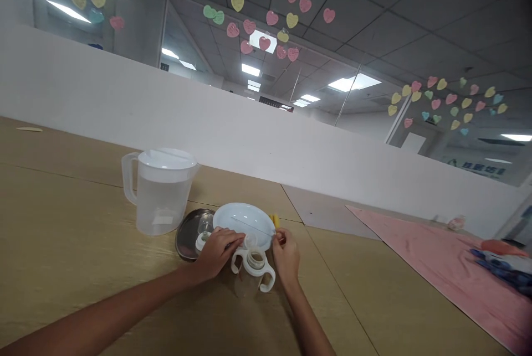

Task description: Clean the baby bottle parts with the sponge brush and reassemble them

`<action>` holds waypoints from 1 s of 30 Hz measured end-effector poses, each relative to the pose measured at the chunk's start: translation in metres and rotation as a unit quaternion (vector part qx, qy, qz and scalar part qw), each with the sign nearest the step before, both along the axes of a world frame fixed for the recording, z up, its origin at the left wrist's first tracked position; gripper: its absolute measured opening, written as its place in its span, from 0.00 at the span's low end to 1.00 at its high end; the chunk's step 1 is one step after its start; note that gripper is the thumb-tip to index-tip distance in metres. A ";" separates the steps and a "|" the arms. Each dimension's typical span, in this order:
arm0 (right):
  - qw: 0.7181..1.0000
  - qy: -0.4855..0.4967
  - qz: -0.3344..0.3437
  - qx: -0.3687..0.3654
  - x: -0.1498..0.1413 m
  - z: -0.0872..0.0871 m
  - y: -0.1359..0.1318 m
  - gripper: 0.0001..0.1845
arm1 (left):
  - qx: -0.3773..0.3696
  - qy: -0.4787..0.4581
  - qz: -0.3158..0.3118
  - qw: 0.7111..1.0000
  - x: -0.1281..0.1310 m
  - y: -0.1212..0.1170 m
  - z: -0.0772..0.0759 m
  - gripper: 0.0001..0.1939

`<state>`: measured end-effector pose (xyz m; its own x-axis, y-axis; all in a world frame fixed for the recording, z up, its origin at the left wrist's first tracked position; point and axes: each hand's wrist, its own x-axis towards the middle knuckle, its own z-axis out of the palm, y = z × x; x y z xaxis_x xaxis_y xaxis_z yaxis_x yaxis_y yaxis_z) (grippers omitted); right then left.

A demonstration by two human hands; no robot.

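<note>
A clear feeding bottle (248, 284) with two white curved handles and no cap on its mouth stands upright on the table between my hands. Behind it lies a pale blue-white oval plate (233, 211), crossed by a thin line like a slender rod. My left hand (218, 251) reaches over the plate's near edge, fingers closed beside a small clear round piece (250, 241). At the plate's right rim, my right hand (286, 253) has its fingertips pinched together. What either hand holds is too small to make out.
Left of the plate, a metal tray (183, 240) bears a white-collared clear part (203, 238). A lidded pitcher (162, 204) of clear liquid stands behind. Something yellow (275, 220) shows behind the plate. A pink cloth (436, 256) covers the right side; a white wall (249, 134) bounds the back.
</note>
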<state>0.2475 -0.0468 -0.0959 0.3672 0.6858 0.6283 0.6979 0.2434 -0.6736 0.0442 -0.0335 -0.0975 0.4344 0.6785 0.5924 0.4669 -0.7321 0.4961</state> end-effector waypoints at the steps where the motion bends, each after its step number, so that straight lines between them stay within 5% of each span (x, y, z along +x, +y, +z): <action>1: 1.000 0.000 0.000 -0.001 0.000 -0.001 0.001 0.13 | -0.002 -0.001 -0.002 1.000 0.000 0.000 0.001 0.20; 6: 0.991 -0.096 0.056 0.070 -0.006 0.007 -0.003 0.12 | -0.014 -0.013 -0.016 1.000 0.000 -0.003 0.006 0.20; 12: 0.959 -0.203 0.186 0.061 -0.013 0.008 -0.005 0.07 | -0.025 -0.019 -0.023 0.999 0.001 -0.001 0.005 0.18; 30: 0.952 -0.220 0.177 0.116 -0.033 0.004 -0.013 0.11 | -0.015 -0.021 -0.023 0.999 0.000 -0.006 0.008 0.18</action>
